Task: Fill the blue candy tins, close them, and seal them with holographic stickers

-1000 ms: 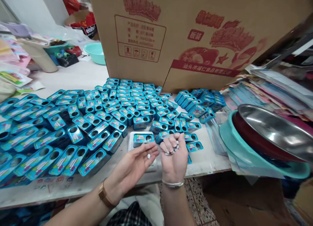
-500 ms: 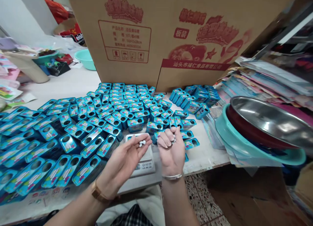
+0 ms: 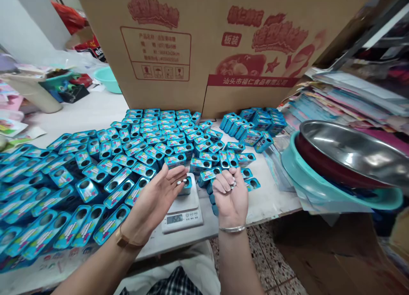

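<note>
My left hand [image 3: 159, 193] is cupped palm up with a few small white candies [image 3: 181, 181] lying on its fingers. Those fingertips are over a small blue tin [image 3: 187, 187], which stands on a white digital scale [image 3: 194, 218] and is partly hidden by the hand. The scale's display appears to read 1525; any decimal point is unclear. To the right, my right hand [image 3: 230, 203] has its fingers curled in around more white candies [image 3: 233, 184], only partly visible. Many blue tins [image 3: 96, 173] with round holes in their tops crowd the table on the left and behind the hands.
A large cardboard carton [image 3: 204, 39] walls off the back. On the right, a metal bowl [image 3: 351, 154] rests in turquoise basins [image 3: 297, 176], beside stacked printed sheets [image 3: 322, 103]. A small turquoise bowl [image 3: 110, 78] is at back left. The table's front edge is close to me.
My left hand has moved slightly left and tipped toward the tin, uncovering the tin and the scale's display. My right hand has shifted a little right, still closed.
</note>
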Available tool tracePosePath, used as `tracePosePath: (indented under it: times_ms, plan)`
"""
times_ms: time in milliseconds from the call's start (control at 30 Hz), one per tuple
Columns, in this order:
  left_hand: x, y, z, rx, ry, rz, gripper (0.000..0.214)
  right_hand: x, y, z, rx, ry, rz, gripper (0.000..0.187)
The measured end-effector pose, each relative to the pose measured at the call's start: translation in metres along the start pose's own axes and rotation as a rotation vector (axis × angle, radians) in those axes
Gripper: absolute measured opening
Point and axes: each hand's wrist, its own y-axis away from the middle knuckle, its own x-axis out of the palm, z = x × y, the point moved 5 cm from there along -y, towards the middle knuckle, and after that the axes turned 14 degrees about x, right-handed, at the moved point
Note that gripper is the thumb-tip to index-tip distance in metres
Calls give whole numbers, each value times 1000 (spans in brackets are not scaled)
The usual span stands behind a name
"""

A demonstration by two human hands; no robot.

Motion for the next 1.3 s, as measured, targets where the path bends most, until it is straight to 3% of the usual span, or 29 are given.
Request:
tracePosePath:
  times_ms: [267, 533, 967, 1133, 1300]
  plan:
    - [0, 5, -8, 15, 61, 40, 48, -1, 3, 3, -20, 27, -5, 31]
    - [-5, 14, -34, 161, 113, 49, 50, 2, 11, -1, 2, 63, -7, 30]
    - [-14, 6, -12, 48, 121, 95, 43, 0, 7, -4, 22, 104, 13, 19]
    - [7, 6, -11, 48, 102, 150, 49, -1, 1, -15, 27, -11, -73, 25]
    - [46, 21, -7, 89, 102, 427, 65, 3, -4, -49, 123, -154, -279, 25]
